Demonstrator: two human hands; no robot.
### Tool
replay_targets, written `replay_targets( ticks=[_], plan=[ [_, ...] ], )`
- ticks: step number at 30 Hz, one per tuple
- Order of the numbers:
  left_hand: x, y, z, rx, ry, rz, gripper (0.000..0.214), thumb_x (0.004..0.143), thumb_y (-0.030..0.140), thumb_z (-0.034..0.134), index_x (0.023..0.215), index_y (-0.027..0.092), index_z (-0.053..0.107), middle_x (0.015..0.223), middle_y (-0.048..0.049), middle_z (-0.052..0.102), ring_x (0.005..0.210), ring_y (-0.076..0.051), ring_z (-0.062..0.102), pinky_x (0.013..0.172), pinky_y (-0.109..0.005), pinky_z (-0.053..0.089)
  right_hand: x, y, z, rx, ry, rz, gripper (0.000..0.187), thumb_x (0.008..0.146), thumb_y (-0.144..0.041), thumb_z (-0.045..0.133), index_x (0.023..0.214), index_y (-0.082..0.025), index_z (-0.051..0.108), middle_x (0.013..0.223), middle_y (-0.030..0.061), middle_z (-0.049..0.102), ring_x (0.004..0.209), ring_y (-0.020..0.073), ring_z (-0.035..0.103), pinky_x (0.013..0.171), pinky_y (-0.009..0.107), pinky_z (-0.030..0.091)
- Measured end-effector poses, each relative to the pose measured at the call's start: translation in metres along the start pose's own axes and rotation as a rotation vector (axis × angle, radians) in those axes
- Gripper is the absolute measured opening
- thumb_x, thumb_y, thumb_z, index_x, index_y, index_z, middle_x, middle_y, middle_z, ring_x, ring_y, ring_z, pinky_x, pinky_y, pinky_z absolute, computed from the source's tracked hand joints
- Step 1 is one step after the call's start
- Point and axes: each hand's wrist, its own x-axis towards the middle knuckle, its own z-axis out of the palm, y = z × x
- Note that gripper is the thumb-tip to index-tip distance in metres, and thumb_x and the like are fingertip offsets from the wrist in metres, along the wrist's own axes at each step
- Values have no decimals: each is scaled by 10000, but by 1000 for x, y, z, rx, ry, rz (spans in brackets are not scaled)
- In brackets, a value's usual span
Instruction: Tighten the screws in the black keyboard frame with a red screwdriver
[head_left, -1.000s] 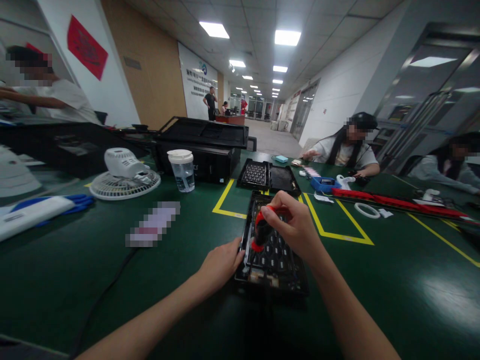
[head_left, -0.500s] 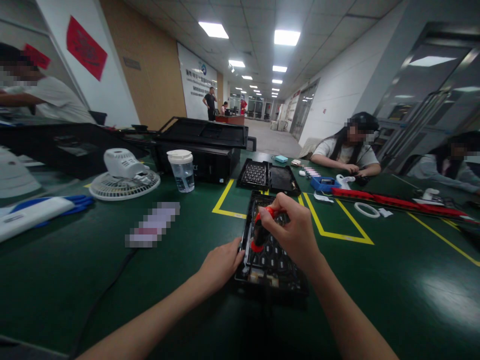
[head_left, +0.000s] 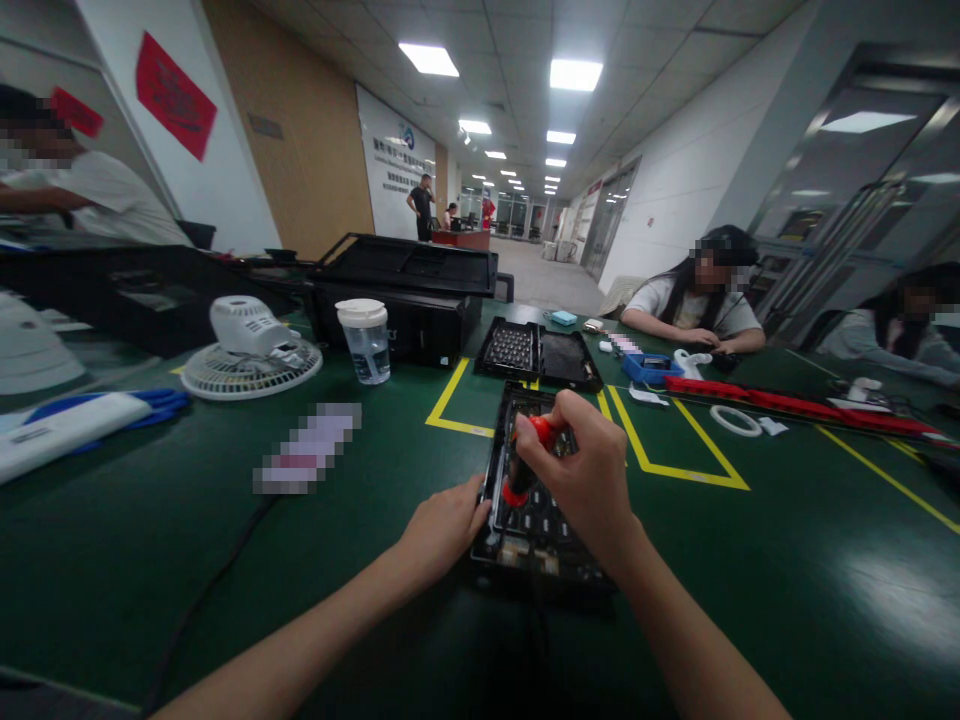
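Observation:
A black tray-like device (head_left: 537, 520) with rows of small cells lies on the green table in front of me. My right hand (head_left: 583, 478) is closed round a red and black screwdriver (head_left: 523, 462), held upright with its tip down on the device. At the device's left edge rests my left hand (head_left: 442, 530), fingers curled against the rim and steadying it.
Two more black trays (head_left: 538, 352) lie beyond, inside yellow floor-tape lines. A white fan (head_left: 249, 352), a lidded cup (head_left: 364, 340) and a black case (head_left: 409, 290) stand at left. Other people sit at the right by a blue box (head_left: 651, 368) and red strips (head_left: 795, 410).
My right hand with the screwdriver has shifted slightly toward me and lower over the device. My left hand has stayed at the rim.

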Motion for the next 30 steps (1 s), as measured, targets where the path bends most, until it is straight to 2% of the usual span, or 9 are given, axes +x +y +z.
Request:
replay_targets(
  ticks=[9,14,18,20,24,26,28,30],
  plan=[
    [0,-4,3,-21,23,30,318,892,354,312,1153,215,429,1027,-84,631,940,-214,609,762,-304,448,-1,0,2,47,14,37,304,771,-250,560,591,-210,319,558,-30,431,511,104,403,510,245,326],
    [0,-5,3,-18,31,33,305,892,358,306,1129,220,441,1012,-75,636,902,-208,618,736,-296,451,-1,1,3,193,-26,162,266,769,-259,562,613,-203,354,583,-36,438,524,98,432,507,231,359],
    [1,-5,4,-25,34,37,314,893,354,302,1144,219,433,1019,-75,633,915,-204,615,752,-296,450,1,7,8,456,-98,296,235,751,-266,581,658,-201,376,607,-53,420,515,86,446,474,205,367],
    [2,-5,4,-19,34,34,322,891,357,306,1156,220,427,1026,-76,632,921,-210,614,752,-304,452,2,10,12,650,-138,350,221,745,-246,581,680,-200,375,643,-54,435,543,85,480,508,205,396],
    [3,-5,6,-17,33,33,322,889,361,314,1155,220,428,1020,-75,634,916,-211,615,742,-302,453,3,15,19,1160,-254,457,158,769,-206,517,735,-200,362,818,-15,570,630,110,589,693,316,473],
    [2,-5,6,-21,41,39,320,890,361,313,1153,220,429,1023,-75,632,917,-208,614,747,-300,452,3,17,21,1364,-338,495,91,783,-202,476,798,-205,386,866,12,615,637,136,621,723,377,478],
    [1,-5,5,-24,47,47,319,891,360,307,1150,219,429,1025,-74,631,918,-207,614,752,-301,452,3,19,22,1469,-430,488,73,797,-206,458,866,-201,432,846,33,638,643,159,634,705,378,479],
    [1,-5,4,-17,47,50,316,892,358,302,1143,218,432,1020,-74,634,912,-210,617,750,-305,455,3,22,22,1503,-492,457,66,807,-217,467,859,-182,490,752,22,624,610,150,618,660,333,476]
  ],
)
